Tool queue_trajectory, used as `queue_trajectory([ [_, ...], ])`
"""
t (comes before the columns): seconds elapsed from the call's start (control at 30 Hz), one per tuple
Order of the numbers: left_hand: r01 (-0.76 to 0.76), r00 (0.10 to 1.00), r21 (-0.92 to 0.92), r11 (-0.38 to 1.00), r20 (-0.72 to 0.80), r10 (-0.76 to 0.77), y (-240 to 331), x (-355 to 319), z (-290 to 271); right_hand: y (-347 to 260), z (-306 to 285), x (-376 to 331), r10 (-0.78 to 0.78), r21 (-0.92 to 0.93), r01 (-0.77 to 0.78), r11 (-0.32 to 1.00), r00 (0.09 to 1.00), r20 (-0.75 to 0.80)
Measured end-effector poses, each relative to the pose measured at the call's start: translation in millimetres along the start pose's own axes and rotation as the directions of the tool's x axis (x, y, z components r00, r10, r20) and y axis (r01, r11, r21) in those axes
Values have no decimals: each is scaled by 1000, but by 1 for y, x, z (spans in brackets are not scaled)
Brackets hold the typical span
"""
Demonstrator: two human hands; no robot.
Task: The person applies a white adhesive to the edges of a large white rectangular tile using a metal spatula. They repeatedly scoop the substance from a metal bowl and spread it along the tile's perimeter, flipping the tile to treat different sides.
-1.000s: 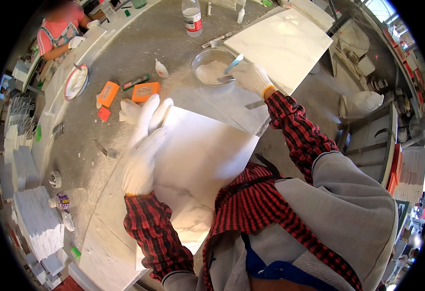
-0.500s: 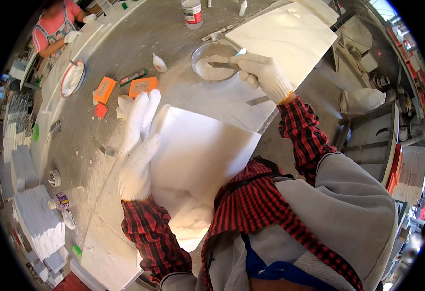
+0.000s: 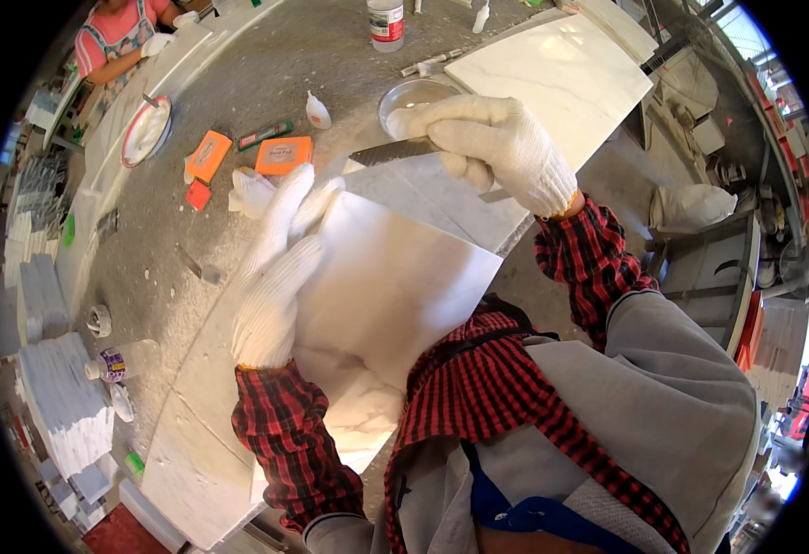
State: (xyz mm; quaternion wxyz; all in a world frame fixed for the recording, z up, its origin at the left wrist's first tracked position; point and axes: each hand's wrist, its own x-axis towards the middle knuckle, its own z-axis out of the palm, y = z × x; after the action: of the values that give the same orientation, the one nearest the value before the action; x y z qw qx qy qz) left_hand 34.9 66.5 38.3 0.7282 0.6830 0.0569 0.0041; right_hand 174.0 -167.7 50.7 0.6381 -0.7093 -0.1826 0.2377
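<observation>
Dusty grey worktop point(image 3: 257, 74) stretches ahead, where orange boxes point(image 3: 284, 155) and a small white bottle point(image 3: 317, 111) sit past the left hand point(image 3: 277, 291), perhaps to stay out of its way. Gloved, that hand is closed on the left edge of a white slab point(image 3: 400, 254), seemingly to steady it close before the checked apron point(image 3: 464, 374). The right hand point(image 3: 506, 148) pinches a flat metal blade point(image 3: 388, 151) above the slab's far edge, apparently leaving most of its length free; a metal bowl point(image 3: 413, 89) sits just beyond, within easy reach
</observation>
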Motion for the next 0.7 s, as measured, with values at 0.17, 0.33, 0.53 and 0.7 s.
queue_trajectory([
  [0.17,-8,1000,56,998,-13,9,-2,0,-1,-11,6,-4,38,-29,-38,999,999,12],
  [0.33,-19,1000,99,995,-9,20,-7,0,-6,-15,8,-7,36,-16,-35,999,999,29],
  [0.53,-2,1000,89,996,-12,3,-3,-2,-1,-15,13,-10,1,-34,-1,999,1000,21],
  [0.7,-32,999,115,993,10,31,-5,-1,-3,-17,14,-11,-7,-57,8,998,1000,15],
])
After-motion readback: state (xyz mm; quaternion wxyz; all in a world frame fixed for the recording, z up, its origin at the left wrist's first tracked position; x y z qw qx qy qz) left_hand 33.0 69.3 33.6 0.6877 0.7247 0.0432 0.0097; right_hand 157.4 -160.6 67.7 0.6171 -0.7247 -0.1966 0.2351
